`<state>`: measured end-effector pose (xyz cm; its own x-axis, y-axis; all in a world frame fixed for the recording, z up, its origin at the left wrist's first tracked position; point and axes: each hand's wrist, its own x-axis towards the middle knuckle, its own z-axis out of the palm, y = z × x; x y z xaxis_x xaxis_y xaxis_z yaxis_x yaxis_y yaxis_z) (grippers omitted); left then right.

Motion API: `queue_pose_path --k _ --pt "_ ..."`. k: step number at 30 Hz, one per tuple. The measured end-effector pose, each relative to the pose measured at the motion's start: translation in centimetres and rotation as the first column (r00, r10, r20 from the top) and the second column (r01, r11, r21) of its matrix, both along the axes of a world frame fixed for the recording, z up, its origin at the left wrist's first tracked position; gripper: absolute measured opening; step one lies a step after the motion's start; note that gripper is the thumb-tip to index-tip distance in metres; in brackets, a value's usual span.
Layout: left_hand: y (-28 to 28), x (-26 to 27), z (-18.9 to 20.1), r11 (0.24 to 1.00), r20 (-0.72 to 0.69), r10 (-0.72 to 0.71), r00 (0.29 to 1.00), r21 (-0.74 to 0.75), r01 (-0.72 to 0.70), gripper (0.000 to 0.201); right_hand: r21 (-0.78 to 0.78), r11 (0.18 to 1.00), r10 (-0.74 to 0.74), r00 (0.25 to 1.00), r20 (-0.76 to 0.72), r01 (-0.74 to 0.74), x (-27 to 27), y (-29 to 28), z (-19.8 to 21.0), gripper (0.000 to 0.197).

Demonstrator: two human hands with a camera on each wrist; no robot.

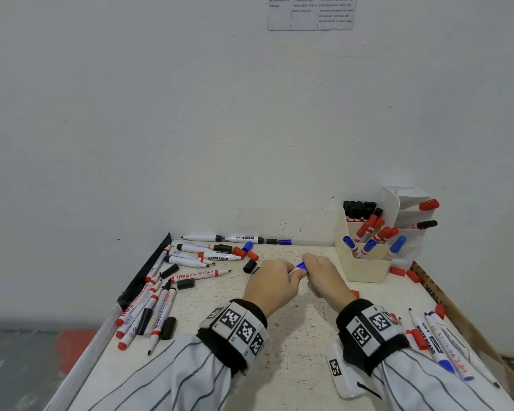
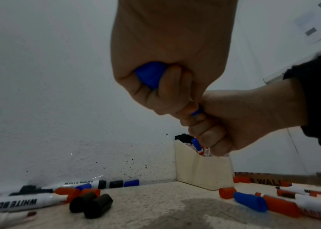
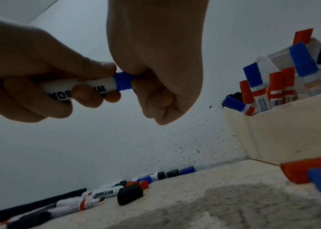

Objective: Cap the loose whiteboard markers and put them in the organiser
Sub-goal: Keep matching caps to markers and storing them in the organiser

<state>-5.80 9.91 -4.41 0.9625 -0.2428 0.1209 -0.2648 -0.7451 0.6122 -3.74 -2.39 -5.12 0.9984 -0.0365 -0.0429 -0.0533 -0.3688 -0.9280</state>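
Observation:
Above the middle of the table, both hands meet on one white marker [image 3: 81, 87] with blue trim. My left hand [image 1: 275, 278] grips its barrel in a fist, and the blue rear end [image 2: 150, 75] pokes out behind the fingers. My right hand [image 1: 319, 277] pinches the blue cap [image 3: 123, 82] at the marker's tip end; the cap sits against the barrel, and the tip is hidden. The cream organiser [image 1: 365, 269] stands at the back right, close to the right hand, and holds several capped black, red and blue markers.
Several uncapped markers [image 1: 190, 258] and loose black, red and blue caps [image 1: 250, 266] lie on the left and back of the table. More markers [image 1: 439, 339] and red caps lie at the right edge. A wall rises directly behind the table.

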Motion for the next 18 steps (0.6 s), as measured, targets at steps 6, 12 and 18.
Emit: queue_pose_path --k 6,12,18 --pt "-0.04 0.31 0.13 0.999 -0.022 -0.010 1.000 -0.052 0.009 0.045 0.057 0.998 0.021 0.999 -0.023 -0.020 -0.12 -0.12 0.19 0.032" --pt "-0.02 0.34 0.10 0.980 -0.109 -0.013 0.994 -0.200 -0.009 0.042 -0.033 0.996 0.082 0.996 0.032 -0.081 -0.25 -0.35 0.39 0.033" --pt "0.05 0.01 0.15 0.941 -0.279 -0.042 0.959 -0.333 -0.056 0.041 -0.106 0.984 0.149 0.989 0.024 -0.145 -0.26 -0.57 0.42 0.032"
